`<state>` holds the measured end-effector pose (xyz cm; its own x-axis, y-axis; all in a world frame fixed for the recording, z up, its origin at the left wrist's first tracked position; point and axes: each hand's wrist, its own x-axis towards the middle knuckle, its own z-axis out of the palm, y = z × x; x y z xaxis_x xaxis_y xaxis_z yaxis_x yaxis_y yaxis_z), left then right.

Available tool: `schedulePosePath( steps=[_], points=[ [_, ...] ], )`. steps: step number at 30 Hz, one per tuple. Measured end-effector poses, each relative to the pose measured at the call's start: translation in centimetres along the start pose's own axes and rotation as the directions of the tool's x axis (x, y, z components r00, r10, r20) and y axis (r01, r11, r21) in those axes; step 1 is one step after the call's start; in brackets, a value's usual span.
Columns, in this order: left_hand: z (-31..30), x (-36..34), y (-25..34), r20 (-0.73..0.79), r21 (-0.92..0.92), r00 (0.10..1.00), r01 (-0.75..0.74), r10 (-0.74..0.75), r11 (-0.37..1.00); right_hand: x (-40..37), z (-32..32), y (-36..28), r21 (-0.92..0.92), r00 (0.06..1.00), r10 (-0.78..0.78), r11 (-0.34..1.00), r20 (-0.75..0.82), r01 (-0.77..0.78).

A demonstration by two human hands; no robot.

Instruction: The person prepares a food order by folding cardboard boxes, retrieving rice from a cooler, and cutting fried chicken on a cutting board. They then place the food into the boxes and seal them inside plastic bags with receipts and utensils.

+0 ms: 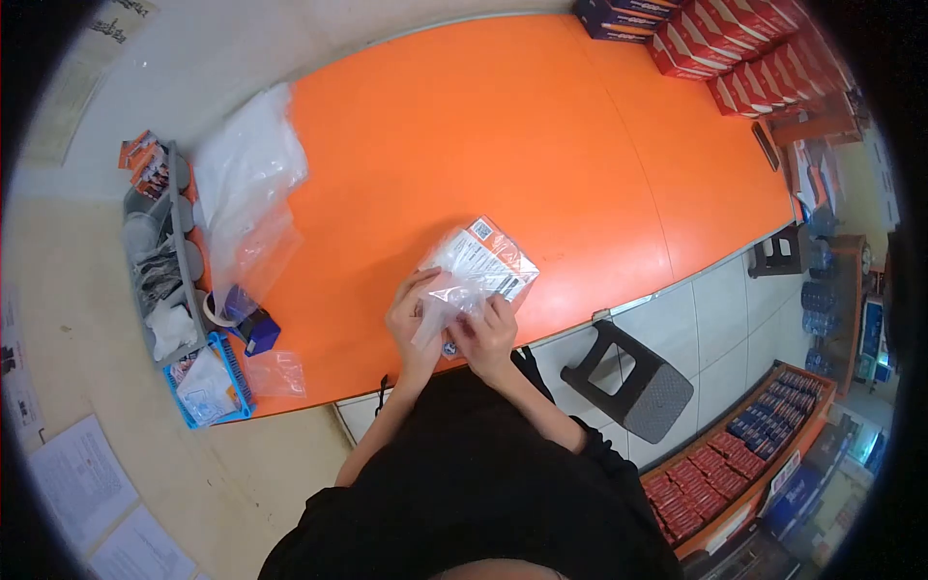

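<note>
A small orange and white box (520, 263), its top bearing a printed label and a QR code, lies at the near edge of the orange table. Clear plastic bag (447, 296) material covers part of the box, and its loose end is bunched up toward me. My left hand (410, 314) is closed on the left side of the crumpled plastic. On the other side, my right hand (491, 333) pinches the plastic beside the box's near corner. The fingertips of both hands are partly hidden by the folds.
Clear plastic bags (253, 145) are piled at the left, near a tape dispenser (253, 329), a grey organizer (145, 232) and a blue basket (242, 379). Red boxes (735, 43) are stacked at the far right. A dark stool (652, 396) stands by the table's near edge.
</note>
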<state>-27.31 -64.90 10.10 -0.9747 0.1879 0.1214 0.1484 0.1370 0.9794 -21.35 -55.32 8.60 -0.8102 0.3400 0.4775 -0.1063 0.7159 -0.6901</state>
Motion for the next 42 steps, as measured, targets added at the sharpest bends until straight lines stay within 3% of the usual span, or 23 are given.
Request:
schedulePosePath(
  steps=[3,4,5,6,7,8,10,12,14,15,24,26,30,32,36,37,38,39,40,42],
  points=[
    [-0.5,0.1,-1.1,0.028,0.033,1.0,0.005,-0.006,0.999,-0.2,-0.6,0.2,-0.127,0.995,-0.007,0.992,0.104,0.02],
    [-0.8,0.5,-1.5,0.077,-0.003,0.994,-0.081,0.081,0.997,0.0,-1.1,0.2,-0.126,0.994,0.002,0.992,0.113,0.013],
    [-1.1,0.7,-1.8,0.123,-0.043,0.978,-0.164,0.169,0.985,0.3,-1.9,0.2,-0.002,0.984,0.125,0.992,0.129,-0.125],
    [-1.2,1.0,-1.5,0.122,-0.042,0.98,-0.151,0.155,0.988,0.8,-2.6,0.2,0.117,0.957,0.242,0.958,0.161,-0.262],
    [-1.2,1.1,-1.0,0.159,-0.002,0.975,-0.159,0.157,0.987,1.2,-3.2,0.1,0.214,0.866,0.437,0.847,0.244,-0.487],
    [-1.3,1.3,-0.3,0.198,0.036,0.968,-0.167,0.156,0.985,1.7,-3.1,-0.1,0.206,0.858,0.446,0.842,0.255,-0.499],
    [-1.7,2.0,0.4,0.262,0.113,0.948,-0.217,0.182,0.969,2.7,-2.1,-0.5,0.557,0.719,0.67,0.53,0.188,-0.64],
    [-2.0,2.3,0.4,0.326,0.187,0.923,-0.272,0.202,0.944,2.9,-1.4,-0.6,0.6,0.675,0.705,0.448,0.218,-0.662],
    [-2.2,2.4,0.1,0.4,0.232,0.879,-0.371,0.259,0.899,3.1,-1.0,-1.0,0.766,0.56,0.804,0.227,0.201,-0.602],
    [-2.2,2.6,0.1,0.403,0.235,0.881,-0.36,0.247,0.903,3.2,-0.9,-0.8,0.761,0.55,0.809,0.221,0.206,-0.61],
    [-2.5,3.2,0.3,0.505,0.223,0.822,-0.417,0.262,0.881,3.6,-1.4,-0.3,0.666,0.57,0.777,0.28,0.266,-0.692],
    [-2.6,3.5,0.7,0.51,0.207,0.829,-0.376,0.228,0.903,3.7,-1.5,-0.2,0.629,0.617,0.725,0.333,0.305,-0.702],
    [-2.9,4.0,0.0,0.512,0.102,0.838,-0.278,0.189,0.955,4.5,-1.5,0.1,0.574,0.619,0.694,0.355,0.367,-0.738],
    [-2.8,4.5,0.2,0.505,-0.02,0.846,-0.189,0.173,0.982,3.9,-1.6,1.6,0.505,0.601,0.607,0.35,0.52,-0.789],
    [-2.4,4.7,0.2,0.484,-0.075,0.861,-0.136,0.155,0.988,4.6,-1.6,1.8,0.594,0.717,0.546,0.426,0.434,-0.683],
    [-2.1,4.9,0.7,0.518,0.126,0.841,-0.256,0.157,0.958,4.5,-1.6,2.3,0.46,0.837,0.404,0.703,0.369,-0.542],
    [-1.9,4.9,1.1,0.548,0.316,0.823,-0.368,0.148,0.874,4.6,-1.7,2.4,0.282,0.911,0.231,0.899,0.341,-0.334],
    [-1.9,4.8,1.2,0.548,0.311,0.821,-0.377,0.159,0.873,5.0,-2.2,2.1,0.26,0.955,0.176,0.936,0.24,-0.238],
    [-2.5,4.8,1.0,0.524,0.362,0.843,-0.348,0.12,0.865,5.0,-2.6,2.3,0.26,0.957,0.168,0.938,0.235,-0.229],
    [-3.5,4.0,0.4,0.5,0.413,0.86,-0.339,0.1,0.845,4.5,-3.1,2.6,0.317,0.879,0.388,0.827,0.277,-0.465]
  ],
)
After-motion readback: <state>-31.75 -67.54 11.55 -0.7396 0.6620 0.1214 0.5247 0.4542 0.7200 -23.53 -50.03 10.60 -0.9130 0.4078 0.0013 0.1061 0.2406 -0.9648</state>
